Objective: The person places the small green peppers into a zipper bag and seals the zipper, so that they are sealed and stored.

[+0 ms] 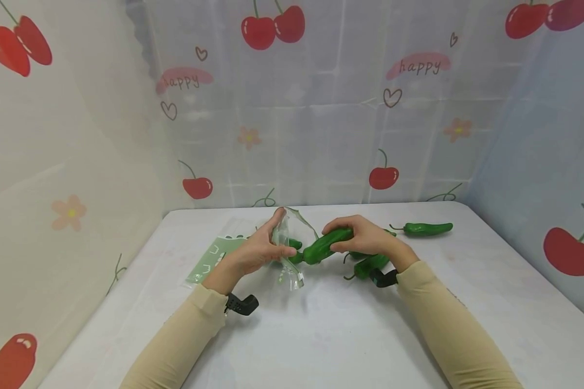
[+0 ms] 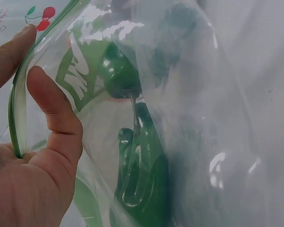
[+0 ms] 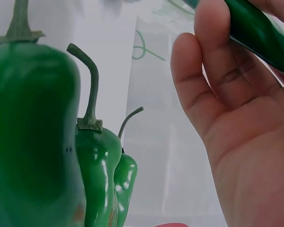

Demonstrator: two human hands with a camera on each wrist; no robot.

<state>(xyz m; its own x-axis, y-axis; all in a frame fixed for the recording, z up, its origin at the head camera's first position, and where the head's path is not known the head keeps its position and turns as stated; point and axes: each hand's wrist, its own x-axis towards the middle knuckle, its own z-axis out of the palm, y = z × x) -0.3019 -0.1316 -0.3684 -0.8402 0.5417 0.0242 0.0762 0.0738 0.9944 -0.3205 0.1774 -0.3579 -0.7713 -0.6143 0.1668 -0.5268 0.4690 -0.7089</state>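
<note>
My left hand (image 1: 258,252) holds the mouth of a clear zip bag (image 2: 227,123) apart, fingers and thumb at its green-edged rim. The bag has a green printed panel (image 1: 218,255) with white marks. Through the plastic, several green peppers (image 2: 149,179) show inside. My right hand (image 1: 367,237) grips another green pepper (image 1: 325,248) between thumb and fingers, its stem end pointing left at the bag's mouth. In the right wrist view this held pepper (image 3: 260,33) crosses the top right corner, partly hidden by the fingers.
Beneath and beside my right hand lie loose green peppers (image 1: 370,266), seen close in the right wrist view with curved stems (image 3: 92,94). One more pepper (image 1: 428,229) lies at the back right of the white table (image 1: 297,340). Cherry-printed curtains (image 1: 321,124) enclose the back and sides.
</note>
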